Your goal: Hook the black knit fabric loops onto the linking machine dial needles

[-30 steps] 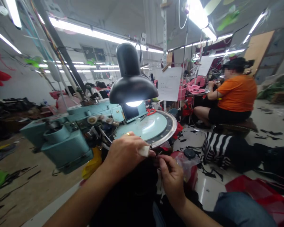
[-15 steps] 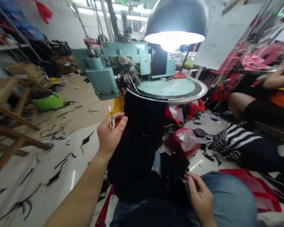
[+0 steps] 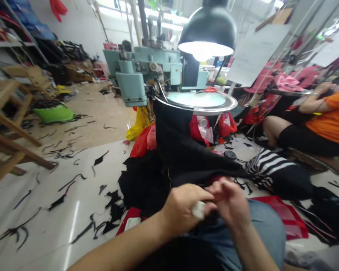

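The left grip (image 3: 183,210) and right grip (image 3: 228,199) have come together, both curled with fingers meeting, though whatever they pinch is hidden; the black knit fabric (image 3: 180,158) runs from just ahead of them up to the rim of the round steel dial (image 3: 214,110).

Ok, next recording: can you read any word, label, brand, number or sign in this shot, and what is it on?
White paper sheet hanging at upper centre-right: faint marks, too blurred to read.
Second white paper sheet at the far upper right: no text can be made out.
Teal industrial machine: no lettering legible.
Nothing else in view can be read.
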Action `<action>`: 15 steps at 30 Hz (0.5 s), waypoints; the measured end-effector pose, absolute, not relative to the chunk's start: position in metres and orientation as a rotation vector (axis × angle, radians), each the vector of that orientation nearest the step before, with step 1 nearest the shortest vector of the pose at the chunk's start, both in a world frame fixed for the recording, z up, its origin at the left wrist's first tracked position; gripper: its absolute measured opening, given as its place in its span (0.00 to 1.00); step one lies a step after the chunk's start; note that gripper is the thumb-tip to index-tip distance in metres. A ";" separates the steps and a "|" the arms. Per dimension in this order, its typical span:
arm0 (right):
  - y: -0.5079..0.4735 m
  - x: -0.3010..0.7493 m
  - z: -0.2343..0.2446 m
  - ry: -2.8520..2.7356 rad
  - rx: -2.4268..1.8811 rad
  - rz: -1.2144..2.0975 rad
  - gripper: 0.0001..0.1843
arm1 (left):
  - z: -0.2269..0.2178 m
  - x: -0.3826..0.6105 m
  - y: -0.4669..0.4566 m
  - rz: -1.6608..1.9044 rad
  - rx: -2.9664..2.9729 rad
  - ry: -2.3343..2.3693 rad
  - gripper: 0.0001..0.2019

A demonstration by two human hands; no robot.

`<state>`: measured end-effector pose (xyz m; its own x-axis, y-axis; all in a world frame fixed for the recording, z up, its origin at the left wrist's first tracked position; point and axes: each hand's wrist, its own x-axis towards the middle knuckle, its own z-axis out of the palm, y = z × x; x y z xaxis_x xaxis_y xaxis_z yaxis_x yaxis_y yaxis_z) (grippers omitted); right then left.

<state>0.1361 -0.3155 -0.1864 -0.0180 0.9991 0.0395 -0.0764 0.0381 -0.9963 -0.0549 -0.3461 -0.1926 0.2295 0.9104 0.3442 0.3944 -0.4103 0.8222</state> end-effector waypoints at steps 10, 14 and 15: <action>-0.312 0.225 -0.163 -1.121 -1.121 0.924 0.09 | -0.304 -0.108 -0.288 0.783 1.681 1.885 0.08; -0.313 0.136 -0.248 -1.283 -1.313 1.064 0.17 | -0.294 -0.085 -0.293 0.796 1.727 1.813 0.10; -0.313 0.114 -0.266 -1.334 -1.334 1.079 0.17 | -0.292 -0.077 -0.292 0.780 1.725 1.781 0.09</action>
<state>0.1144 -0.3126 -0.2662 0.0237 0.9993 0.0283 0.1813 0.0235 -0.9832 -0.0766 -0.2919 -0.2916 -0.0386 0.9991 0.0164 0.6892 0.0148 0.7244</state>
